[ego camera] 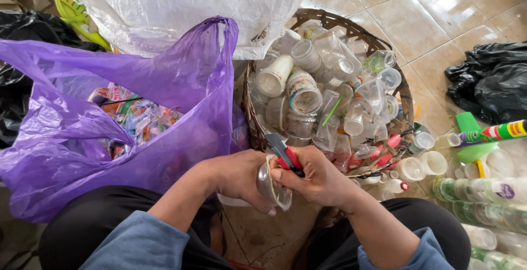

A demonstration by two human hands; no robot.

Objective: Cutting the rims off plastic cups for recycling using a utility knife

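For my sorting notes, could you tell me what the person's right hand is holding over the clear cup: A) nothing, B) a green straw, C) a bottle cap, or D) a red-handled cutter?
D: the right hand grips a red-handled cutter at the rim of the clear plastic cup, which the left hand holds.

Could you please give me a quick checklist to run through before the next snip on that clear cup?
1. Left hand has a firm grip on the clear plastic cup: ok.
2. Right hand holds the red-handled cutter at the cup's rim: ok.
3. Left hand's fingers clear of the blades: cannot tell, blades partly hidden.
4. Purple bag open beside the left hand: ok.
5. Wicker basket has room left: not ok, heaped with cups.
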